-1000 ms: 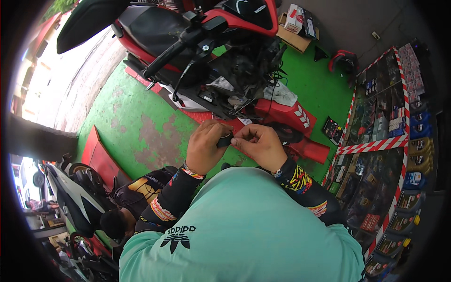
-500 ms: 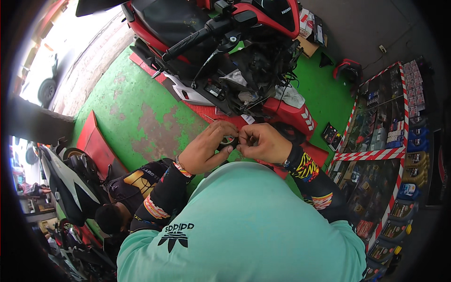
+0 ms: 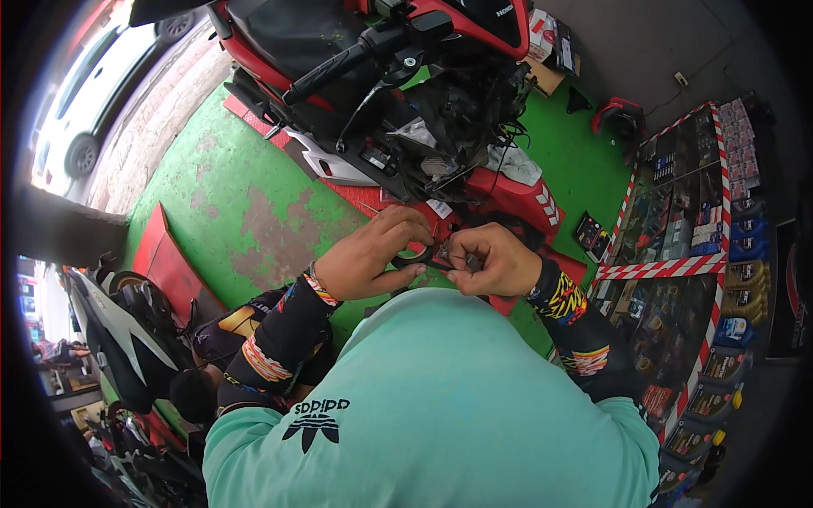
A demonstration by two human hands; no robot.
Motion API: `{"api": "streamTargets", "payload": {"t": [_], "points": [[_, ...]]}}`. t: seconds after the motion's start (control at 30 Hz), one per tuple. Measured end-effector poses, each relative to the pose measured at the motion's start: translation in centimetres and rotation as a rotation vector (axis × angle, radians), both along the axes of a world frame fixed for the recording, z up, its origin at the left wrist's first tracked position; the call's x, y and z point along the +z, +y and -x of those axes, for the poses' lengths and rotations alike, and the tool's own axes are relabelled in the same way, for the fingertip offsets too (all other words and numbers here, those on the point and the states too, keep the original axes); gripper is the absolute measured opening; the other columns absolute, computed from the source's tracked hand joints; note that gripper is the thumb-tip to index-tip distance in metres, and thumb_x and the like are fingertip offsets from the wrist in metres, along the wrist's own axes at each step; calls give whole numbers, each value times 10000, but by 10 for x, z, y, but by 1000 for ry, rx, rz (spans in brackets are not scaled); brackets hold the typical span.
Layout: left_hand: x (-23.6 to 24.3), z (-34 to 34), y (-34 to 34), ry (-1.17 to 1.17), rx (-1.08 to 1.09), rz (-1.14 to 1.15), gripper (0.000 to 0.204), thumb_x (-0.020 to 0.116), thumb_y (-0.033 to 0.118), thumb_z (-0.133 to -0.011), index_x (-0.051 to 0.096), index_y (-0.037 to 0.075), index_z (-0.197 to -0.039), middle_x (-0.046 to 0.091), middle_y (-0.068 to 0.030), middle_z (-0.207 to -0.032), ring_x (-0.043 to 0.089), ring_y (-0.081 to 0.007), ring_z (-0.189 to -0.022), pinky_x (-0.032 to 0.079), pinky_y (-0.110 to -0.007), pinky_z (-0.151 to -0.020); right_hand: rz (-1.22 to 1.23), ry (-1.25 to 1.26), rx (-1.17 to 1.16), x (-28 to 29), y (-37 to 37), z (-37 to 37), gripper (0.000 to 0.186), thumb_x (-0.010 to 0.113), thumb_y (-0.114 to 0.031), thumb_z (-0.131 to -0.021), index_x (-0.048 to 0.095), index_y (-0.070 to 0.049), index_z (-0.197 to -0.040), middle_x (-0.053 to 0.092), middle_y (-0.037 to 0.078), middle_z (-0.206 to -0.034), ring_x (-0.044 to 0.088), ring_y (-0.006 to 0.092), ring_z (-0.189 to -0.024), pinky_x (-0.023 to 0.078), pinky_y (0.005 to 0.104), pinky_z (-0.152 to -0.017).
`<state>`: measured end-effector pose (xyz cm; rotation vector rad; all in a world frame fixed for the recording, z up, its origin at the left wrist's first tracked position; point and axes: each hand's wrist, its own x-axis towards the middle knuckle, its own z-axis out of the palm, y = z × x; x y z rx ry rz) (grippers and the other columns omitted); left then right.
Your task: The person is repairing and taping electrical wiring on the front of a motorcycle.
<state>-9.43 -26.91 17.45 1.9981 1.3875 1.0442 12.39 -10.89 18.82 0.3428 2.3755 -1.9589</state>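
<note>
My left hand is closed around a roll of black tape, thumb below and fingers above, with the ring's opening showing between them. A short dark strip runs from the roll to my right hand, whose thumb and forefinger pinch its end. Both hands are in front of my chest. Just beyond them stands a red and black motorcycle, its front panels off and dark wiring exposed.
At left, another person is low beside a parked motorcycle. A red ramp lies on the green floor. On the right stands a glass display case edged with striped tape, with several bottles beside it.
My right hand has moved slightly right, away from the left, and the dark strip between them shows longer. A white car has come further into view outside.
</note>
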Motion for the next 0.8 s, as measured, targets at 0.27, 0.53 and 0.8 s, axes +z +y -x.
{"api": "streamTargets", "payload": {"t": [0.27, 0.53, 0.8], "points": [[9, -3, 5, 142, 14, -42, 338, 755, 153, -884, 655, 96, -1202, 563, -158, -1191, 583, -340, -1099, 497, -435, -941, 75, 47, -25, 4, 6, -28, 175, 734, -96, -889, 588, -34, -814, 595, -29, -743, 520, 42, -715, 427, 252, -651], [35, 6, -6, 189, 89, 161, 344, 762, 233, -921, 650, 87, -1212, 564, -153, -1196, 606, -337, -1106, 514, -440, -939, -128, 219, -169, 17, 16, -31, 345, 844, -207, -849, 596, -25, -1004, 635, 33, -937, 591, 146, -794, 491, 297, -729], [59, 0, -2, 336, 242, 124, 594, 767, 383, -923, 523, 37, -1340, 570, -171, -1287, 608, -379, -1169, 509, -447, -978, -274, 290, -330, -12, -37, 33, 560, 877, -209, -814, 579, -44, -1259, 696, 78, -1064, 713, 233, -918, 573, 348, -829]]}}
